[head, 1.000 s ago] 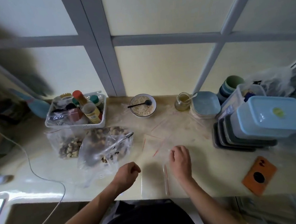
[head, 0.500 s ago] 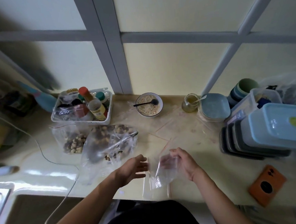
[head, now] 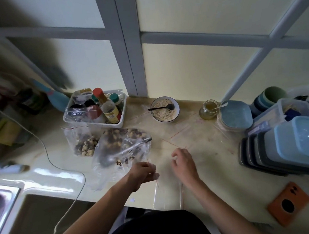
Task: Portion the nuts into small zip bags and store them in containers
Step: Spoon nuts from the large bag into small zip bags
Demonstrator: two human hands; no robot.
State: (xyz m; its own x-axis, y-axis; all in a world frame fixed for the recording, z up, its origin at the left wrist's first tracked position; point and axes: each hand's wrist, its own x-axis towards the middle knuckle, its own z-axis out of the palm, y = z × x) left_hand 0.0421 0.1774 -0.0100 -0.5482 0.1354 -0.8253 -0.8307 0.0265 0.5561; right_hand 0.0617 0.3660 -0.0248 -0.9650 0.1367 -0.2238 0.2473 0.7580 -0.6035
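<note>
We see the large bag of nuts [head: 121,148] lying on the pale worktop [head: 217,160], a metal spoon [head: 132,149] inside it, and we take it as our landmark; just behind it to the left a second bag of nuts [head: 82,142] leans against a white basket [head: 93,119] of bottles and jars; behind it to the right stands a bowl of oats [head: 165,109] with a black spoon, and further right a small jar [head: 209,109] beside a blue lidded tub [head: 236,114]; far to the right of it a stack of containers [head: 284,151] crowds the worktop edge, with an orange phone [head: 288,203] in front of them; the left hand [head: 144,172], just in front of the bag, has curled fingers that seem to pinch the red-edged rim of a small zip bag [head: 166,192], though blur keeps us from being sure; the right hand [head: 183,162], to the right of the bag, hovers with loosely curled fingers, and we cannot tell if it grips anything; more flat zip bags [head: 185,131] lie on the worktop to the right of the big bag; a white cable [head: 62,167] trails to its left, towards the sink [head: 6,202].
</note>
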